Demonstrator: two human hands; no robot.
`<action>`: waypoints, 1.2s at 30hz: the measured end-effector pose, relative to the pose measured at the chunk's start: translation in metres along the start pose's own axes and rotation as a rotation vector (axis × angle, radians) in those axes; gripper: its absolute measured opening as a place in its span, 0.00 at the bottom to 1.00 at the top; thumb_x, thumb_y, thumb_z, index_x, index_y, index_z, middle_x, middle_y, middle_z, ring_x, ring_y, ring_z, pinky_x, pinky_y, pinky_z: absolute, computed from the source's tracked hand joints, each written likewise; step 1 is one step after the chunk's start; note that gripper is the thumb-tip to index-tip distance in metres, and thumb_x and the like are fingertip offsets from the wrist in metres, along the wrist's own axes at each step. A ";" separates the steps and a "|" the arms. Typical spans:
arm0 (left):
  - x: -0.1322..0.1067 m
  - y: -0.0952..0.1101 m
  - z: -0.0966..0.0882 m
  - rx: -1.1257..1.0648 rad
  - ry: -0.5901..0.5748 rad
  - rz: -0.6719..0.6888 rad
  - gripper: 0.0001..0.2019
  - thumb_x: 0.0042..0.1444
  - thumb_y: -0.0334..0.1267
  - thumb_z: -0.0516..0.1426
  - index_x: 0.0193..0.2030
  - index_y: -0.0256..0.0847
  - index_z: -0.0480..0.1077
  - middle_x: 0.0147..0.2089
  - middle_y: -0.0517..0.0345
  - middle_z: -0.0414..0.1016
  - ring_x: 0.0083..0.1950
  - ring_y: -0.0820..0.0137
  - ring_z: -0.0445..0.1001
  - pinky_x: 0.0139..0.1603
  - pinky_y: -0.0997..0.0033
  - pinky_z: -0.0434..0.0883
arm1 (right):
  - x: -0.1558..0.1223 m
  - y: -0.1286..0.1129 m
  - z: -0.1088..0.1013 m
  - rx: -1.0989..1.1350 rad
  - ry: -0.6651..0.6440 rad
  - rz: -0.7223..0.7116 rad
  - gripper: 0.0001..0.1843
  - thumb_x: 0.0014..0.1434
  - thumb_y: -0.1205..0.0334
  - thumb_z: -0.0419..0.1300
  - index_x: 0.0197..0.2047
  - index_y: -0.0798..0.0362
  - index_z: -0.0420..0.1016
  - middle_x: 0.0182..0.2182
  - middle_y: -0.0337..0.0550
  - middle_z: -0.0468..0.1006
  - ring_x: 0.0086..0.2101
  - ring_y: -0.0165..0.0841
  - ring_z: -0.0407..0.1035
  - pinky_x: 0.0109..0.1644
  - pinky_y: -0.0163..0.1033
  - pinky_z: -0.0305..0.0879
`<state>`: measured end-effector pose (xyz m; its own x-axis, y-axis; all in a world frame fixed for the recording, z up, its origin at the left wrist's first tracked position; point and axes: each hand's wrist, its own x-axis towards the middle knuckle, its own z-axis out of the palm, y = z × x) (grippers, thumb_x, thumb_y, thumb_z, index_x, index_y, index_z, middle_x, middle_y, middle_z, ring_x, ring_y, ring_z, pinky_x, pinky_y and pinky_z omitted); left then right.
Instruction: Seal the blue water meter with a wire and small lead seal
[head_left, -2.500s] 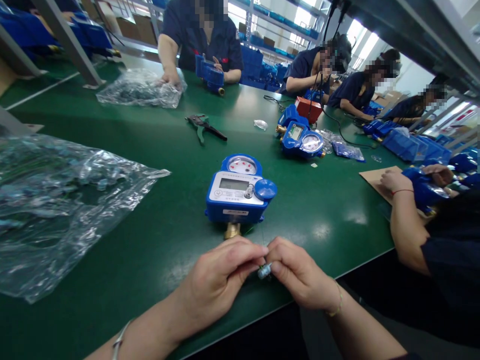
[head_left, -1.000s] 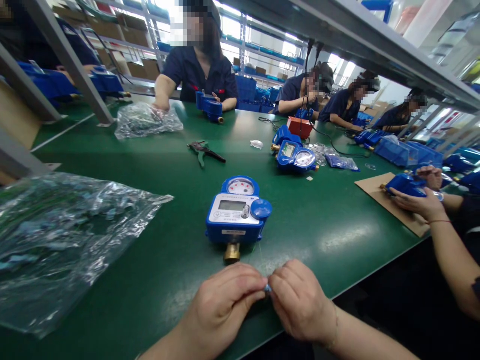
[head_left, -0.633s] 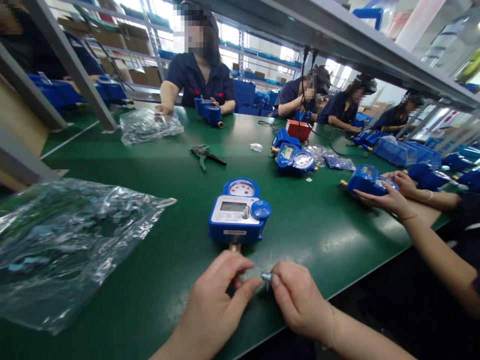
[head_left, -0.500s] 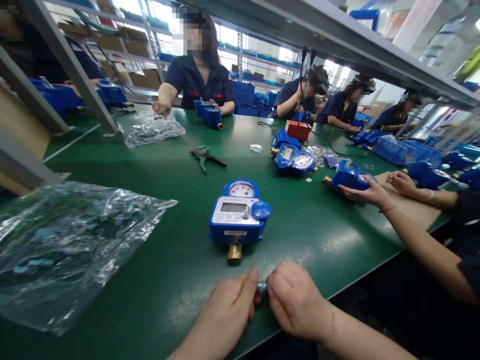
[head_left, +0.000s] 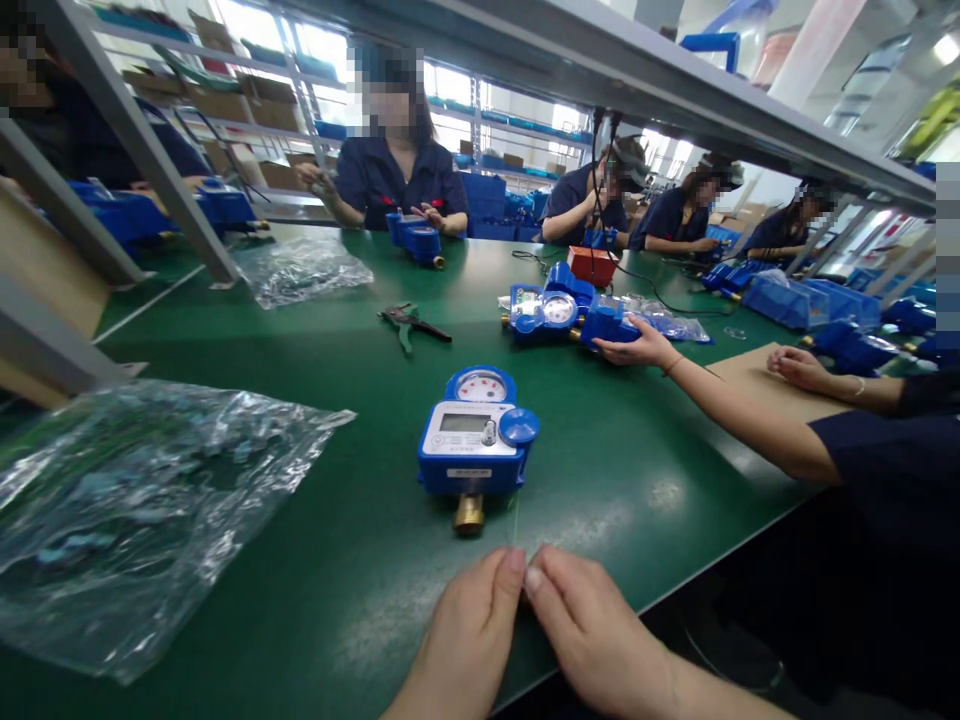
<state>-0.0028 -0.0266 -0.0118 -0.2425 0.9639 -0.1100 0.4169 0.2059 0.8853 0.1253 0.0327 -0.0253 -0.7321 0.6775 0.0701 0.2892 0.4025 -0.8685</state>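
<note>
Left hand: I see my left hand (head_left: 469,640) low at the near edge, fingers drawn together, thumb tip pressed against the other thumb; whether it pinches anything I cannot tell.
Right hand: my right hand (head_left: 592,635) mirrors it, fingers curled narrow, thumb tip touching the left one; nothing shows between them.
Wire: a hair-thin wire (head_left: 517,518) rises from the meeting thumbs toward the meter, barely visible against the green.
Water meter: the blue water meter (head_left: 478,440) lies flat on the surface just beyond my hands, a boxy glossy plastic body with a white faceplate, a grey display, a round dial under clear glass at its far end and a round blue cap at its right.
Brass fitting: a short threaded brass fitting (head_left: 469,513) sticks out of the meter's near side, pointing at my hands.
Surface: smooth green surface (head_left: 315,340), matte with soft glare patches.
Plastic bag: a crinkled clear plastic bag (head_left: 135,510) of small parts lies to my left.
Pliers: dark pliers (head_left: 411,325) lie beyond the meter.
Co-worker: a co-worker's hand (head_left: 637,348) on my right rests against another blue meter (head_left: 570,312).
</note>
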 end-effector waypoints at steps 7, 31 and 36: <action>0.005 0.006 -0.004 -0.028 -0.027 -0.034 0.24 0.63 0.52 0.40 0.25 0.39 0.63 0.28 0.57 0.69 0.32 0.67 0.66 0.36 0.69 0.60 | 0.007 0.009 -0.012 -0.628 0.118 -0.595 0.12 0.60 0.68 0.47 0.33 0.58 0.71 0.26 0.45 0.67 0.27 0.34 0.56 0.33 0.39 0.54; 0.009 0.003 -0.003 0.003 0.021 -0.040 0.24 0.64 0.51 0.39 0.26 0.39 0.64 0.29 0.57 0.71 0.32 0.67 0.67 0.35 0.71 0.61 | 0.009 0.009 -0.010 -0.732 0.137 -0.510 0.14 0.66 0.64 0.43 0.35 0.57 0.66 0.28 0.48 0.68 0.29 0.36 0.60 0.33 0.41 0.53; 0.011 0.003 -0.002 0.013 0.001 -0.030 0.25 0.64 0.51 0.38 0.26 0.40 0.63 0.28 0.57 0.70 0.32 0.67 0.67 0.36 0.70 0.61 | 0.017 0.009 -0.016 -0.475 -0.036 -0.395 0.16 0.66 0.65 0.41 0.30 0.56 0.64 0.24 0.43 0.66 0.26 0.32 0.59 0.29 0.37 0.51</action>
<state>-0.0063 -0.0157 -0.0094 -0.2560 0.9571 -0.1356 0.4211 0.2367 0.8756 0.1251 0.0579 -0.0242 -0.8581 0.4031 0.3180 0.2288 0.8547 -0.4659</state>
